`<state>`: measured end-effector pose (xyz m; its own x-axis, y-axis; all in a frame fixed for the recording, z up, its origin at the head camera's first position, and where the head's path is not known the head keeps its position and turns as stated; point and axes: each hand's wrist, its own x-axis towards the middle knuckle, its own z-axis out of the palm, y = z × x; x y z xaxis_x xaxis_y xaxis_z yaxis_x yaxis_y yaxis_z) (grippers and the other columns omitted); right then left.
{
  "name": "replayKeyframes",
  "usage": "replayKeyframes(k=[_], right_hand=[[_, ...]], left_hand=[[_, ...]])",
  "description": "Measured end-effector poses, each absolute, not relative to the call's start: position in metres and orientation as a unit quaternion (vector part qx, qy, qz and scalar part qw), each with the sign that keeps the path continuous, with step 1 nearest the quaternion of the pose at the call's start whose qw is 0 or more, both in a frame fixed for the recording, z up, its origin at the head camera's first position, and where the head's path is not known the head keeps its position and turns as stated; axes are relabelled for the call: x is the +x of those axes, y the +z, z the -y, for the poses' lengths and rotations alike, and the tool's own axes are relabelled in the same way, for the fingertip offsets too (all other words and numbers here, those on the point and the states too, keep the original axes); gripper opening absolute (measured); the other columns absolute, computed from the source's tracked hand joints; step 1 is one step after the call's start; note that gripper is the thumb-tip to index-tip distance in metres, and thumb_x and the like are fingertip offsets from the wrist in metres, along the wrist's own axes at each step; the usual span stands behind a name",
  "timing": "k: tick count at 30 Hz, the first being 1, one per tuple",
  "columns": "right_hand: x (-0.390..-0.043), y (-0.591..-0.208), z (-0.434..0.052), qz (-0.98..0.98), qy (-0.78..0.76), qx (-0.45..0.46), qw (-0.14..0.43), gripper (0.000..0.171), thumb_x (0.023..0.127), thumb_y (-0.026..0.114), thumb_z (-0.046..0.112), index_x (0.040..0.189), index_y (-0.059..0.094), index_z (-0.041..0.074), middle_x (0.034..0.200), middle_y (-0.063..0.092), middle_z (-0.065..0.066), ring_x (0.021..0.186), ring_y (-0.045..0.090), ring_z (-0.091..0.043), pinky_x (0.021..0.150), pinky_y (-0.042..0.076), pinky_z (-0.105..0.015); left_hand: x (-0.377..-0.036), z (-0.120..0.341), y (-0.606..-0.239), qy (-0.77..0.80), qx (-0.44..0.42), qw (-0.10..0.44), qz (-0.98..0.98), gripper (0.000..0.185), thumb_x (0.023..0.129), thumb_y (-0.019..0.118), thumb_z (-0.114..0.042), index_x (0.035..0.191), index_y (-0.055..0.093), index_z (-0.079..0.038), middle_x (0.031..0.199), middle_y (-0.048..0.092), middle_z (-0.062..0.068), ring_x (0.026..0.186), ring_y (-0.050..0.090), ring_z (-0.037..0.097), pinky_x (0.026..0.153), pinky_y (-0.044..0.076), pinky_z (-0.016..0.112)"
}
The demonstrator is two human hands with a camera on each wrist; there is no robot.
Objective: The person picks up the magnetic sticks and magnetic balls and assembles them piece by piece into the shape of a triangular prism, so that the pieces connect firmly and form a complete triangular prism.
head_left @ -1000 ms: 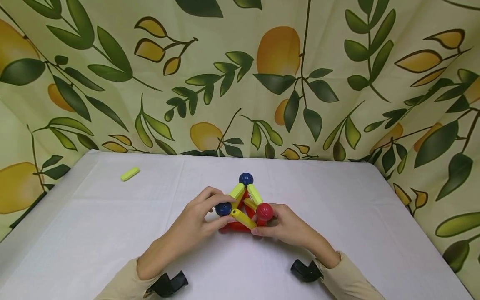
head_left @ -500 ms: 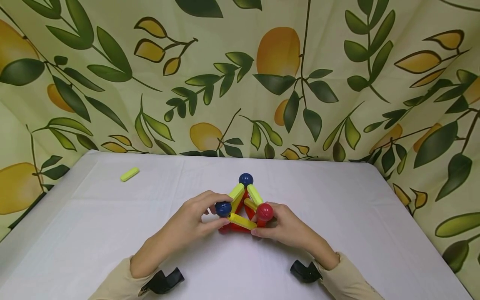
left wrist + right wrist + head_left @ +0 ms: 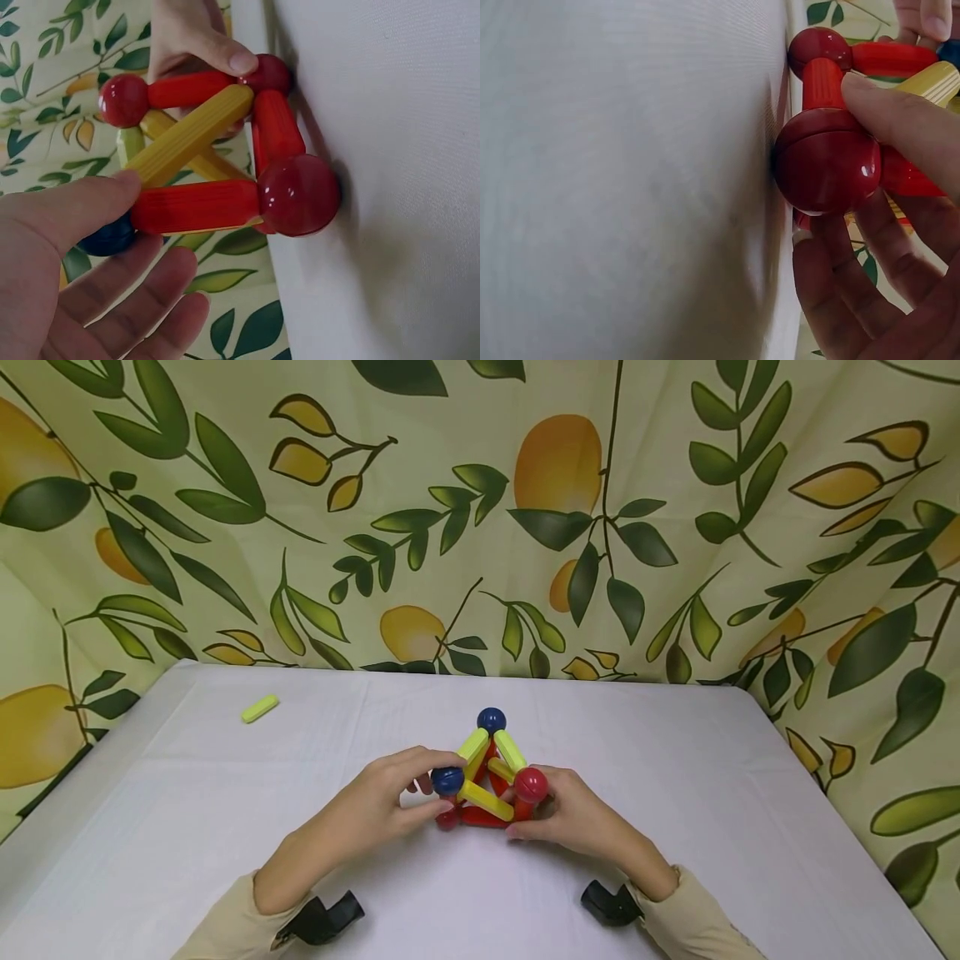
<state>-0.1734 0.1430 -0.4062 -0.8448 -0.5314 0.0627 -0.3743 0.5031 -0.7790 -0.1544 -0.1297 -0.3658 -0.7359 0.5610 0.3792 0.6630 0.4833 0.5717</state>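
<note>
A frame of magnetic rods and balls stands on the table, with red rods and red balls low down. A yellow rod (image 3: 487,800) slants across its front, from the front-left blue ball (image 3: 447,781) down to the lower right corner. My left hand (image 3: 390,793) holds that blue ball between thumb and fingers. At the right side my right hand (image 3: 573,806) grips the frame below the upper red ball (image 3: 531,785); its thumb lies by the lower red ball (image 3: 829,161). Light green rods (image 3: 510,750) run up to a blue ball (image 3: 491,720) at the back.
A loose light green rod (image 3: 260,708) lies at the back left of the white-covered table (image 3: 675,743). Behind the table hangs a leaf-and-fruit patterned cloth (image 3: 450,527). Black wrist mounts (image 3: 322,920) sit under both forearms.
The yellow rod's left end has swung from beside the blue ball to meet it. My left hand has drawn slightly left and its thumb has come off the rod. My right hand barely moves.
</note>
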Motion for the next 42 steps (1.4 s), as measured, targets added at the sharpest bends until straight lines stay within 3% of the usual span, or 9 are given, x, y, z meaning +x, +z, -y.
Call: replayKeyframes(k=[9, 21, 27, 42], right_hand=[[-0.174, -0.407, -0.144, -0.869, -0.413, -0.259, 0.087, 0.031, 0.075, 0.087, 0.023, 0.099, 0.068, 0.017, 0.093, 0.068, 0.007, 0.089, 0.063, -0.010, 0.082, 0.055, -0.021], [-0.173, -0.406, -0.144, -0.870, -0.412, -0.257, 0.087, 0.031, 0.075, 0.088, 0.024, 0.099, 0.069, 0.017, 0.092, 0.068, 0.007, 0.089, 0.063, -0.010, 0.081, 0.055, -0.021], [-0.172, -0.406, -0.143, -0.869, -0.416, -0.251, 0.093, 0.031, 0.075, 0.087, 0.022, 0.099, 0.068, 0.017, 0.092, 0.068, 0.006, 0.089, 0.063, -0.011, 0.081, 0.054, -0.019], [-0.173, -0.407, -0.143, -0.869, -0.413, -0.256, 0.091, 0.030, 0.076, 0.086, 0.023, 0.098, 0.066, 0.016, 0.091, 0.065, 0.007, 0.089, 0.062, -0.012, 0.081, 0.055, -0.020]], left_hand=[[-0.157, 0.130, -0.365, -0.367, -0.356, 0.042, 0.858, 0.041, 0.088, 0.074, -0.007, 0.127, 0.063, -0.013, 0.116, 0.070, -0.001, 0.084, 0.060, 0.005, 0.077, 0.056, 0.027], [-0.159, 0.142, -0.357, -0.356, -0.345, 0.016, 0.869, 0.052, 0.086, 0.076, -0.008, 0.135, 0.059, -0.017, 0.123, 0.069, -0.002, 0.089, 0.063, 0.011, 0.080, 0.055, 0.028], [-0.165, 0.154, -0.355, -0.344, -0.326, 0.048, 0.879, 0.043, 0.086, 0.075, -0.006, 0.127, 0.064, -0.015, 0.108, 0.071, -0.002, 0.090, 0.065, 0.014, 0.080, 0.055, 0.030], [-0.181, 0.188, -0.351, -0.313, -0.258, 0.143, 0.903, 0.037, 0.085, 0.075, -0.003, 0.121, 0.068, -0.011, 0.102, 0.073, -0.001, 0.090, 0.066, 0.018, 0.080, 0.056, 0.036]])
